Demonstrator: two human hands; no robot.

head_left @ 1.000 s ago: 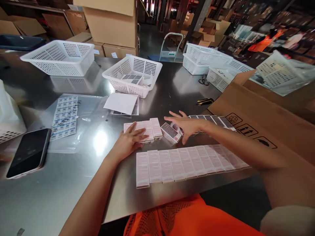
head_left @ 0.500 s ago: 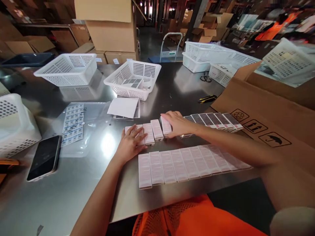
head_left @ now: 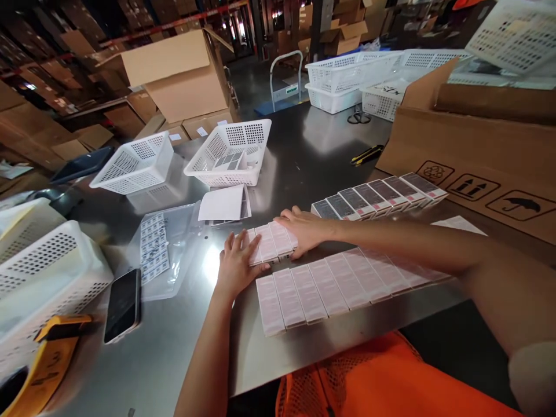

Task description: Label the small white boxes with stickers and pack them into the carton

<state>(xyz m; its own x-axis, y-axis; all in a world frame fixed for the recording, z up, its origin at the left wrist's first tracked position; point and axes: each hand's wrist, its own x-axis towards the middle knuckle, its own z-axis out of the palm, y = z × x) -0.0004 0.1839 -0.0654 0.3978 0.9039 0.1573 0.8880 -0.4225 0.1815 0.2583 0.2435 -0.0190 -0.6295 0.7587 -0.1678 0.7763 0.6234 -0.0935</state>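
A short row of small pale pink boxes (head_left: 269,241) stands on the metal table, held between my two hands. My left hand (head_left: 237,263) grips the row's left end, fingers over the tops and thumb along the near side. At the other end, my right hand (head_left: 306,230) is closed around the last box, its fingers curled over the far side. Nearer to me lies a longer row of pink boxes (head_left: 310,292), partly covered by my right forearm. Beyond that forearm is a row of dark-topped boxes (head_left: 369,197).
White baskets (head_left: 130,165) stand at the back and left. A phone (head_left: 123,306), a label sheet (head_left: 155,246) and an orange tape dispenser (head_left: 52,370) lie left. Folded paper (head_left: 222,204) is behind the row. A yellow cutter (head_left: 367,154) lies near a large carton (head_left: 469,156) on the right.
My right hand has moved its box left against the others, and the gap in the short row has closed. My left hand stays at the left end. The view has turned and tilted.
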